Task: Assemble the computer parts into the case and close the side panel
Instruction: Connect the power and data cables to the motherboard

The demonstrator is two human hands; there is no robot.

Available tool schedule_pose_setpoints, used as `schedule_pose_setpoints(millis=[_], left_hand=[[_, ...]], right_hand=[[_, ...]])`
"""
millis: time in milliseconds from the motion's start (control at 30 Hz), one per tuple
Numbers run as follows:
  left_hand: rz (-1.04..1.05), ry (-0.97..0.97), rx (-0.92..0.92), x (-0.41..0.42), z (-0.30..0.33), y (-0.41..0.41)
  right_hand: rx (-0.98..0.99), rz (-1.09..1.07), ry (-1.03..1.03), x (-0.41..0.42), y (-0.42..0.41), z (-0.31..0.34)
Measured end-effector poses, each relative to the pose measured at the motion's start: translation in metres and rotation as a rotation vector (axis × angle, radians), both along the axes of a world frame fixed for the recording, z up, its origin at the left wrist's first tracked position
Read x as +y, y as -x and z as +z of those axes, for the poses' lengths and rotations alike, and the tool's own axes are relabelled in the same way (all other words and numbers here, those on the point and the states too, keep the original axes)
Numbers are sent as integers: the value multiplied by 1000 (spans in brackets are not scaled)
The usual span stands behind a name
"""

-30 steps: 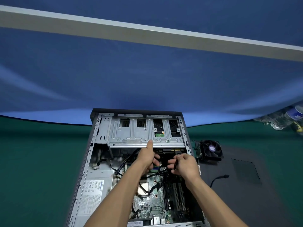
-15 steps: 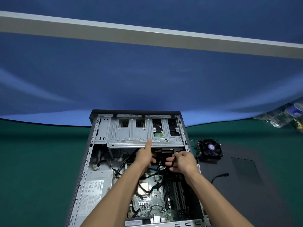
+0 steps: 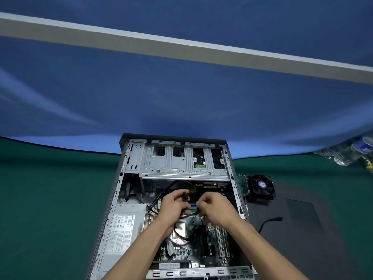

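Observation:
The open computer case (image 3: 119, 190) lies flat on the green table, its silver drive cage (image 3: 181, 166) at the far end and the power supply (image 3: 125, 229) along its left side. Both hands are inside, over the motherboard (image 3: 193, 249). My left hand (image 3: 173, 205) pinches a black cable connector (image 3: 185, 197) between its fingertips. My right hand (image 3: 216, 209) is closed around another black cable (image 3: 189, 215) that loops below the two hands. The bare CPU (image 3: 180, 229) shows between my forearms.
A black CPU cooler fan (image 3: 260, 185) sits right of the case on the dark side panel (image 3: 298, 229), with a loose black cable (image 3: 270, 221) beside it. Plastic bottles (image 3: 351, 152) lie at the far right. A blue cloth hangs behind the table.
My left hand has come off the drive cage edge, drawn back and taken a black connector. My right hand shifted slightly toward me, still gripping its cable.

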State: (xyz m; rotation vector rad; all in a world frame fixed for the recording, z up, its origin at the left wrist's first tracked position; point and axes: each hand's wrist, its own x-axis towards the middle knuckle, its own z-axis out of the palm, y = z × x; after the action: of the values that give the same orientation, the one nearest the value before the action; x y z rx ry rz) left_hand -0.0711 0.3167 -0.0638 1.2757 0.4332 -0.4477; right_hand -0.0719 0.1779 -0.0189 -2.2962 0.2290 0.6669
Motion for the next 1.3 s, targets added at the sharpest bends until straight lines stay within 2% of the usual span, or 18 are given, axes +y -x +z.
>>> schedule_pose_setpoints(millis=[233, 367, 567, 667, 800, 833, 933, 1033, 1100, 1233, 1300], left_hand=[[-30, -94, -3, 10, -7, 10], [-115, -209, -56, 9, -9, 14], [-74, -309, -115, 8, -10, 12], [-44, -379, -168, 9, -11, 14], [14, -717, -318, 13, -12, 18], [28, -740, -342, 14, -11, 19], [-108, -564, -220, 12, -12, 22], [-283, -451, -70, 5, -18, 23], [-285, -364, -6, 3, -18, 22], [-266, -339, 19, 4, -15, 18], [-201, -298, 98, 3, -12, 15]], right_hand=[[-84, 20, -60, 10, 4, -19], [-33, -109, -162, 18, 3, -29], [21, -148, -179, 20, -2, -38], [63, -227, -289, 20, -4, -38], [75, -359, -431, 21, -5, -34], [72, -412, -453, 21, -6, -34], [71, -525, -483, 20, -7, -34], [84, -504, -475, 21, -5, -36], [111, -456, -459, 22, -3, -39], [160, -381, -435, 27, 2, -43], [157, -386, -456, 28, 4, -42]])
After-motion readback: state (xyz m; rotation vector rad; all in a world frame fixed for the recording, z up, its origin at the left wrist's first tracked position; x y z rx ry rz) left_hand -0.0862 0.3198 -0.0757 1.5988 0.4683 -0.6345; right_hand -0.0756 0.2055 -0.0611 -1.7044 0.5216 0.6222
